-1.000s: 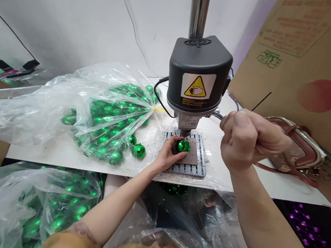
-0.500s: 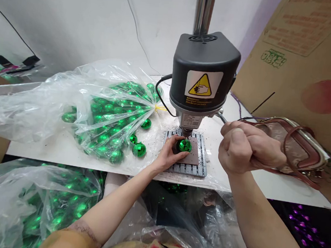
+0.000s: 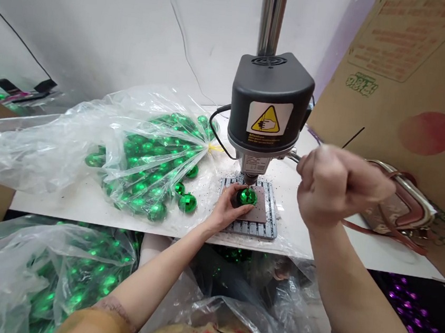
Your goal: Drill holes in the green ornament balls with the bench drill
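Under the chuck of a black drill press [image 3: 271, 105], a shiny green mirrored ball [image 3: 248, 196] sits on the brown pad over the slotted metal base [image 3: 271, 214]. My left hand [image 3: 229, 207] grips the ball from its left side, thumb in front and fingers behind. To the right, my right hand [image 3: 329, 185] is closed in a fist around the press's feed lever [image 3: 294, 156]; most of the lever is hidden by the hand. Whether the drill bit touches the ball's top is too small to tell.
A tied clear plastic bag [image 3: 144, 153] of green balls lies left of the press, with a few loose balls [image 3: 187, 202] beside it. A handbag [image 3: 401, 206] and cardboard box [image 3: 420, 102] stand at right. Dark shavings speckle the base. Another bag [image 3: 76, 273] sits below the table edge.
The drill head sits slightly lower in view, and my right fist has risen a little and turned on the lever. My left hand keeps the ball in the same place.
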{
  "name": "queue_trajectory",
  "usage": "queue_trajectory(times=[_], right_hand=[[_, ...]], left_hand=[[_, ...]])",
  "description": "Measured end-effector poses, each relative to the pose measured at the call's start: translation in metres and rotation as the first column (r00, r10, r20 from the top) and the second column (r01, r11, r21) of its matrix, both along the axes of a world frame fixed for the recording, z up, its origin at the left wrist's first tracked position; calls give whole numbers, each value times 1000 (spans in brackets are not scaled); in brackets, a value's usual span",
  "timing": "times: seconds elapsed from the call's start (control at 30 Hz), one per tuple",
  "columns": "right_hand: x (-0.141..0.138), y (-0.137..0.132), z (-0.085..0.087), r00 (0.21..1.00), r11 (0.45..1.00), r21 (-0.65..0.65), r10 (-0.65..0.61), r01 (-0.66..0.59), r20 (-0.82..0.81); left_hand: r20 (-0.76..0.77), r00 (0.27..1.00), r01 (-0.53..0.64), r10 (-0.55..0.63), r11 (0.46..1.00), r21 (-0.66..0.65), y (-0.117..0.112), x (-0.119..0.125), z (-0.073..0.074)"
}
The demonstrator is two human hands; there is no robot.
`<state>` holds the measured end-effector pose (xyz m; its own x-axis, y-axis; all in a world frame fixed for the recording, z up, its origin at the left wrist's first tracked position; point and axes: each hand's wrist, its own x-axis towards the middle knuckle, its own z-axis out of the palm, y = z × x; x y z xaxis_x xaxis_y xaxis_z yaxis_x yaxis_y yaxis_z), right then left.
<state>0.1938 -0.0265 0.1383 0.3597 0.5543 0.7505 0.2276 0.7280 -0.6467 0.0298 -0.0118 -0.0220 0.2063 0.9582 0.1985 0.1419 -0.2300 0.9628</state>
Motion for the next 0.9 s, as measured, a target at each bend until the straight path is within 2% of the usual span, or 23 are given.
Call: queue_trajectory(times=[0.03,0.1,0.17,0.2,0.23,0.3,0.37,0.4,0.43,0.5,0.53,0.6,0.63,0.67,0.7,0.73,0.77,0.8,0.87,0.9], right_hand=[[-2,0,12,997,999,37,-27,30,-75],[-6,3,32,993,999,42,7,-2,-120],[-7,7,43,991,999,36,37,-33,-125],[-7,9,44,992,999,36,43,-39,-120],[-6,11,44,992,998,45,44,-39,-118],[-5,14,42,991,996,76,44,-35,-124],[-5,16,39,989,993,112,50,-35,-140],[-5,16,38,987,992,125,54,-36,-148],[-5,16,38,987,991,128,57,-38,-150],[-5,15,39,988,991,127,56,-38,-146],[-6,15,39,988,992,124,54,-36,-142],[-6,14,40,989,992,120,55,-38,-140],[-6,14,40,988,992,123,59,-42,-142],[-6,14,40,987,990,131,65,-46,-145],[-6,15,39,986,989,142,71,-50,-150],[-6,15,39,985,987,152,77,-53,-153],[-6,16,38,984,985,162,81,-55,-156],[-6,17,37,984,984,167,82,-56,-157],[-5,18,36,984,985,165,82,-55,-160],[-5,19,36,984,985,164,82,-55,-160]], left_hand=[[-1,1000,-16,16,1000,2,-2,1,2],[-23,997,-79,80,996,50,-10,2,8],[-86,985,-136,150,979,150,-26,0,15],[-140,977,-127,159,969,211,-37,-2,17],[-216,966,-77,140,958,278,-48,-5,19],[-421,906,133,50,909,395,-71,-14,21],[-599,801,339,9,817,466,-87,-25,21],[-642,766,383,28,782,492,-90,-31,20],[-656,752,377,72,768,517,-91,-38,21],[-667,708,258,231,795,549,-85,-52,23],[-696,636,174,334,816,551,-79,-59,24],[-790,375,23,486,847,532,-64,-74,27],[-834,232,-26,501,860,510,-57,-81,28],[-869,119,-55,480,877,477,-51,-87,29],[-894,53,-67,445,895,441,-47,-92,30],[-909,40,-59,414,909,412,-44,-95,32],[-913,75,-38,401,916,400,-43,-97,34],[-901,159,-8,404,913,408,-43,-96,37],[-819,442,72,366,896,439,-45,-88,45],[-745,599,106,294,892,438,-46,-81,50]])
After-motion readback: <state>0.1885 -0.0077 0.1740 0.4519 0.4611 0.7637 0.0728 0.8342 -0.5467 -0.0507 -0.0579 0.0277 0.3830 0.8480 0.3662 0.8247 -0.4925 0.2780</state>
